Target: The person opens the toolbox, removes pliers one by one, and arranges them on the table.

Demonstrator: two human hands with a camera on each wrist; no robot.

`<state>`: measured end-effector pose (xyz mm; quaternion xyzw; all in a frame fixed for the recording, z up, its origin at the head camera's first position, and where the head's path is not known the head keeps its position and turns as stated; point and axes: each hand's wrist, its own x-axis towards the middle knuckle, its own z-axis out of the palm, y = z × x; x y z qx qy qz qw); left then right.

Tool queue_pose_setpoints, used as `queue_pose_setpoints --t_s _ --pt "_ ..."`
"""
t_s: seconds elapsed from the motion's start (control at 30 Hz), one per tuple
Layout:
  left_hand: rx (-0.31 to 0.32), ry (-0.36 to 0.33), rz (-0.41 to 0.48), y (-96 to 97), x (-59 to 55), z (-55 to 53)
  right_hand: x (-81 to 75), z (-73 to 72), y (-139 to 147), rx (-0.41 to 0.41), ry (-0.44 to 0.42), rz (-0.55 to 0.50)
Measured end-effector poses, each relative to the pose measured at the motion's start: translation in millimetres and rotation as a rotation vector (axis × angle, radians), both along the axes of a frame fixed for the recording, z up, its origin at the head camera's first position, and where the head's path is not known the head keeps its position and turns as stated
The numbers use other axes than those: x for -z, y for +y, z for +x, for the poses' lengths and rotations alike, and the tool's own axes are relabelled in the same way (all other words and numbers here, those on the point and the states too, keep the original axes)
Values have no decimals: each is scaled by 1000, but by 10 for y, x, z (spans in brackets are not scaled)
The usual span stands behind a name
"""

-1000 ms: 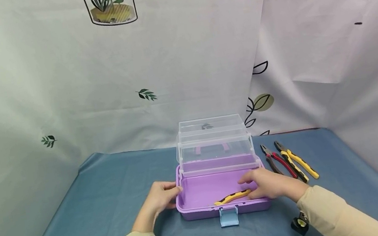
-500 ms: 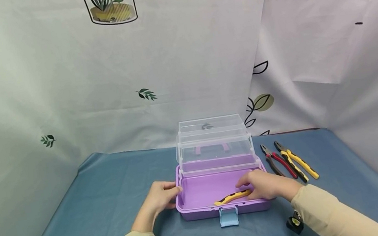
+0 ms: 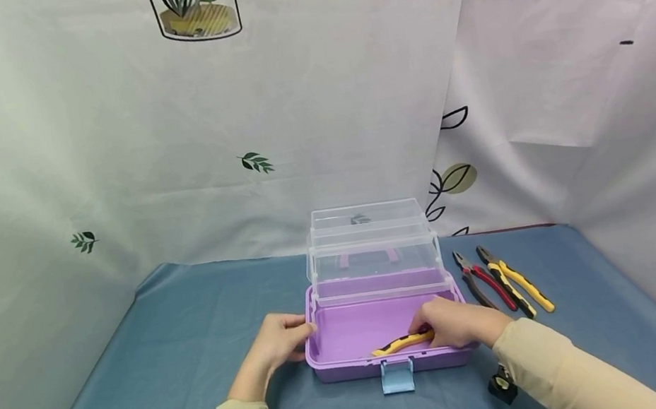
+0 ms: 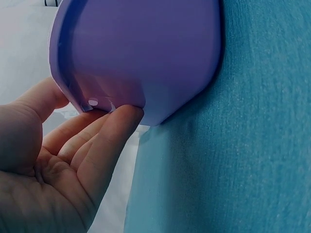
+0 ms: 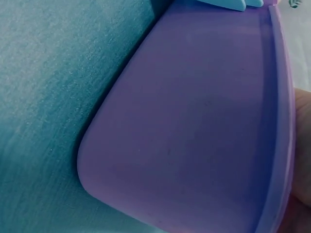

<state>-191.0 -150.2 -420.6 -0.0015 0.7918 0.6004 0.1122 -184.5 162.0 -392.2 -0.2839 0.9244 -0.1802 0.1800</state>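
A purple toolbox [image 3: 348, 371] stands on the cloth, its clear lid [image 3: 366, 223] raised at the back. My left hand [image 3: 279, 341] grips its left rim, thumb over the edge and fingers against the outer wall, as the left wrist view confirms. Inside, along the front wall, lie pliers with yellow-and-black handles [image 3: 402, 344]. My right hand [image 3: 455, 322] reaches into the right side of the box, its fingers curled down around the pliers and covering their right end. In the right wrist view the box wall [image 5: 194, 111] hides most of that hand.
Red-and-black pliers [image 3: 487, 283] and another yellow-and-black pair [image 3: 517, 282] lie on the blue cloth [image 3: 203, 310] right of the box. A light blue latch [image 3: 397, 376] hangs at the box's front. A printed curtain [image 3: 316, 92] stands behind.
My right hand has moved slightly left and lowered, its fingers closing around the pliers in the box. My left hand stays at the rim.
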Motion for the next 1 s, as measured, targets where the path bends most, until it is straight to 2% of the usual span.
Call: queue_pose_setpoints --t_s 0.47,0.7,1.0 --pt "8 -1 -19 2 -27 6 43 -13 -43 51 53 57" --pt "11 -2 -12 0 -33 2 63 -21 -60 92 33 64" --pt "7 -3 -25 4 -21 -7 78 -60 -109 62 108 178"
